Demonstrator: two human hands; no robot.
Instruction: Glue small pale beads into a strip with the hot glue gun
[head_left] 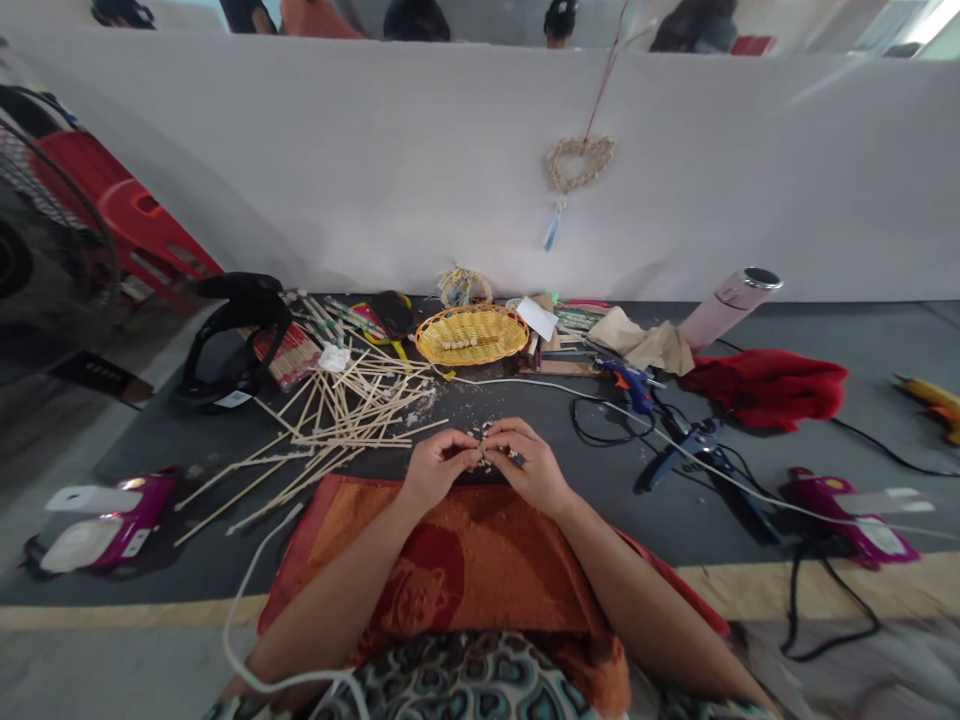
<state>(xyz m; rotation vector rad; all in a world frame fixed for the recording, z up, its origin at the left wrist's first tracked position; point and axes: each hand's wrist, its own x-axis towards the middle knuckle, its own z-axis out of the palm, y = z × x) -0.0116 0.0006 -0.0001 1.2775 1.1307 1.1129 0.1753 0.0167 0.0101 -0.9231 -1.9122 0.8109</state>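
Observation:
My left hand (441,464) and my right hand (531,466) meet fingertip to fingertip above the front of the dark table. Both are closed in a pinch; whatever is between the fingers is too small and hidden to name. Small pale pieces (486,430) lie scattered right around my fingertips. Under my wrists an orange towel with a red pattern (510,560) covers the table edge and my lap. Beyond my hands stands a yellow oval woven basket (427,345) with a short row of pale pieces in it. Many thin wooden sticks (367,400) lie in a loose pile to the left.
On the right are a blue glue gun (634,385), blue-handled pliers (679,455), a red cloth (769,388) and a pink flask (731,305). A white cable (555,384) crosses the table. Purple devices (139,515) sit at both sides. A heart ornament (559,168) hangs on the white partition.

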